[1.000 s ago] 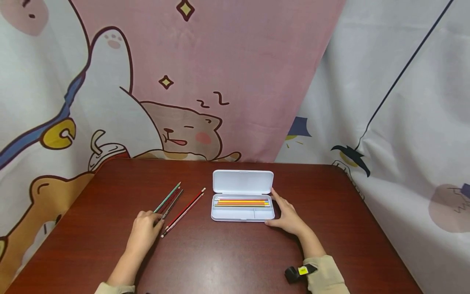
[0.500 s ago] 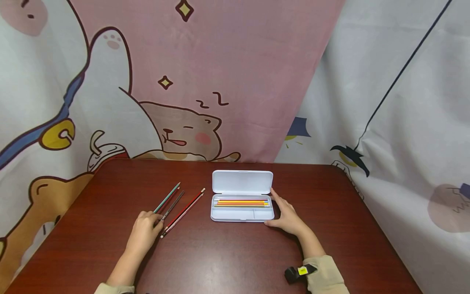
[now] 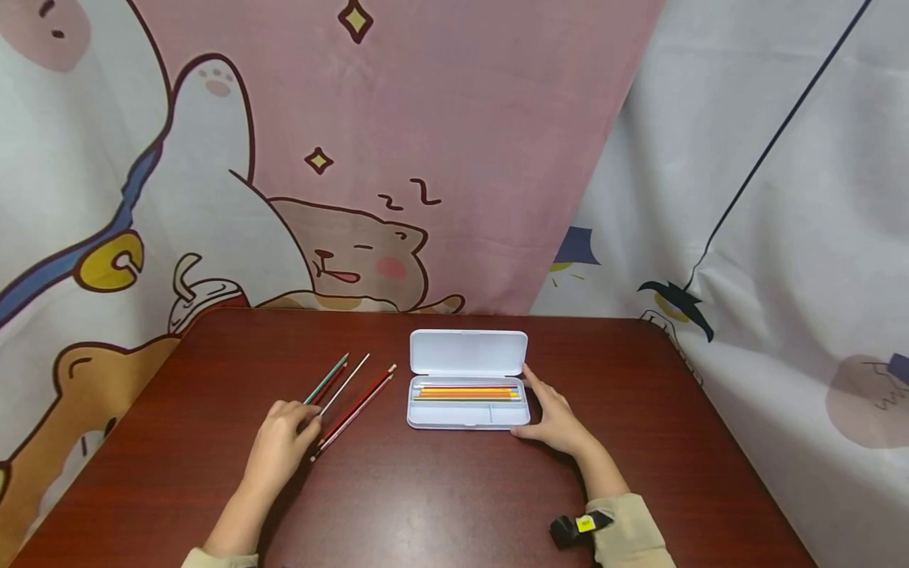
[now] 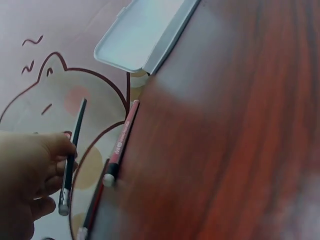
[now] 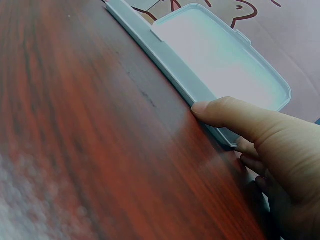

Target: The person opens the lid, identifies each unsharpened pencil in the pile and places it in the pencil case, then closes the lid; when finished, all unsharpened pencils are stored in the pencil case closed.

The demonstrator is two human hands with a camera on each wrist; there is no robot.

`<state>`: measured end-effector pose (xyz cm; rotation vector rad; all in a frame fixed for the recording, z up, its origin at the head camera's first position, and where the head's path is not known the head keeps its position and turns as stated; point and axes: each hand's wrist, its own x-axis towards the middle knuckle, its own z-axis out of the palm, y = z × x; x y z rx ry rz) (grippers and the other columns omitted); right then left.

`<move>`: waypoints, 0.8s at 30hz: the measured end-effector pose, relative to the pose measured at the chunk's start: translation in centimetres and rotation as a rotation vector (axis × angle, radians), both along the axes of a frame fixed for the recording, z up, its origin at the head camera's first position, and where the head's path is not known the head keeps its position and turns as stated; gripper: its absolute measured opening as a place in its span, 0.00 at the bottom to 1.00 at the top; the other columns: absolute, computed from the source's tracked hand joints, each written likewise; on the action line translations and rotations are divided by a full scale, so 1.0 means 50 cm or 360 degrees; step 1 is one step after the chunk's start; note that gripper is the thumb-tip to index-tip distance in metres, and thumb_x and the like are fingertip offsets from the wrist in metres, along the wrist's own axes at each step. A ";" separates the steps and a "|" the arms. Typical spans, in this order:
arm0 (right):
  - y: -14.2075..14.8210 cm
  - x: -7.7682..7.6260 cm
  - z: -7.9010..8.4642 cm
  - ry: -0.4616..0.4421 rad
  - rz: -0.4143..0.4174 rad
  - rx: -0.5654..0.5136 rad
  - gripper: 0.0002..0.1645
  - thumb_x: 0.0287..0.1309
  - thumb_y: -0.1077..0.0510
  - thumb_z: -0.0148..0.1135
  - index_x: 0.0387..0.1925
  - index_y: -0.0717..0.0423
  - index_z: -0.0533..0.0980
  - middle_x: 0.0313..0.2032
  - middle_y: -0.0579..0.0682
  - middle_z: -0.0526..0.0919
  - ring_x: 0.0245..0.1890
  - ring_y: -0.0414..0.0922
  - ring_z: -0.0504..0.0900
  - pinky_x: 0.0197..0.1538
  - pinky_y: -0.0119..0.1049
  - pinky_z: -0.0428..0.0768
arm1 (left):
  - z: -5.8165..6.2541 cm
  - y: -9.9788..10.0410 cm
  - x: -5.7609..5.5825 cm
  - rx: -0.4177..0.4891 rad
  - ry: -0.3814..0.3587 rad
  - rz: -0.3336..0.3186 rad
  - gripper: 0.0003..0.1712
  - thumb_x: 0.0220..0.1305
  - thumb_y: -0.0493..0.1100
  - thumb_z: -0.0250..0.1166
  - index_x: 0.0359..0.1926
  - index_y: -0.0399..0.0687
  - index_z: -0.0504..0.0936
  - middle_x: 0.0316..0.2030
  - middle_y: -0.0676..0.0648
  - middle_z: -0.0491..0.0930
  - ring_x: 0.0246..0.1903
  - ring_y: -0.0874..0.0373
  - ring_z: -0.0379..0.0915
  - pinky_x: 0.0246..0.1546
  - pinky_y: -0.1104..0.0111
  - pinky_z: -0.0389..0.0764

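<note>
My left hand (image 3: 282, 442) pinches a dark pencil (image 4: 79, 122) between thumb and fingers; its near end pokes out below the grip in the left wrist view. A green pencil (image 3: 327, 377) and a dark red one lie just beyond that hand. To its right lie a red pencil (image 3: 362, 399) and a pale-and-dark pencil (image 4: 119, 147) side by side. My right hand (image 3: 557, 418) grips the right end of a white pencil case (image 3: 435, 416), with the thumb (image 5: 215, 111) on its front edge. The case stands with its lid raised, several yellow and orange pencils inside.
The brown table (image 3: 440, 505) has its far edge against a printed cartoon curtain (image 3: 497, 158). A black strap device with a yellow label (image 3: 581, 527) is at the right sleeve.
The pencil in my left hand has lifted and swung to the right, away from the green and dark red ones, and looks lighter. My right hand and the case stay put.
</note>
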<state>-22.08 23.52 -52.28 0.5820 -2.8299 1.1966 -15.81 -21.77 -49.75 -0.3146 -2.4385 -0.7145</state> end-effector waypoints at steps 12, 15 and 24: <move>0.001 0.000 0.002 -0.0003 0.0014 -0.0009 0.68 0.38 0.47 0.79 0.75 0.48 0.46 0.64 0.55 0.68 0.64 0.56 0.61 0.61 0.61 0.51 | 0.052 0.070 -0.022 0.0109 -0.0058 -0.0218 0.06 0.55 0.33 0.70 0.36 0.43 0.85 0.32 0.56 0.80 0.36 0.61 0.68 0.34 0.63 0.72; 0.001 0.001 0.001 -0.0003 0.0010 -0.0009 0.68 0.38 0.47 0.79 0.75 0.48 0.46 0.63 0.55 0.68 0.64 0.56 0.61 0.61 0.61 0.51 | 0.058 0.092 -0.035 0.0124 0.0023 -0.0331 0.08 0.53 0.31 0.71 0.35 0.42 0.85 0.31 0.55 0.80 0.36 0.60 0.68 0.34 0.65 0.72; 0.001 0.001 0.002 -0.0021 0.0003 -0.0014 0.68 0.38 0.47 0.79 0.75 0.47 0.46 0.64 0.55 0.67 0.64 0.56 0.61 0.62 0.61 0.51 | 0.076 0.158 -0.067 0.0139 0.0026 -0.0602 0.06 0.54 0.32 0.70 0.34 0.44 0.85 0.30 0.57 0.78 0.34 0.61 0.67 0.33 0.67 0.69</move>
